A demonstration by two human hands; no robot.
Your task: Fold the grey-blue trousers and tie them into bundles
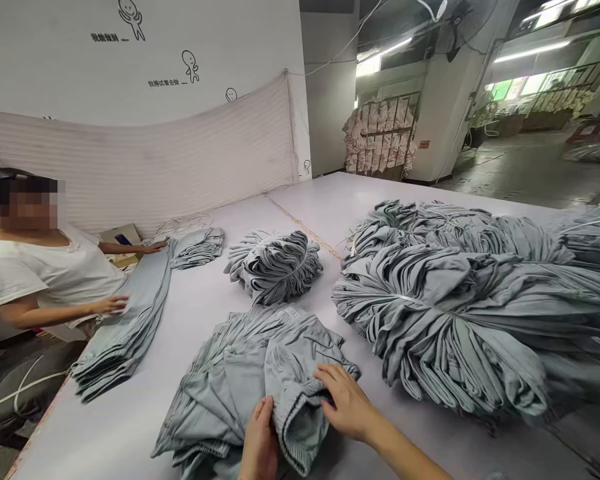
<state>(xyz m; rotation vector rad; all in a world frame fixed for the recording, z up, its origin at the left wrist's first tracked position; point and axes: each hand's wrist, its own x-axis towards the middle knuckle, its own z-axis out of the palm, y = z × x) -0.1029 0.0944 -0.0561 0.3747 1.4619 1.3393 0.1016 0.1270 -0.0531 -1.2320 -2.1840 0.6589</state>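
Toward the white table (200, 293)'s near edge, the grey-blue elastic-banded cloth garment (300, 363) looked light, limp and best taken by its gathered band (283, 433), near which the left hand (260, 443) pinched cloth while the loosely open right hand (350, 403) touched it.

"What blocks the right grip (350, 405)?"
"Tied bundles (440, 327) to its right; a smaller bundle (275, 267) ahead, beyond the loose pile (225, 393)."
"And left of the left grip (260, 440)?"
"That pile first, then an open strip of surface (130, 427)."

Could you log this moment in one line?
left hand: on gray-blue garment; right hand: on same garment; nearby: garment pile, tied bundles; co-worker: beside folded stack
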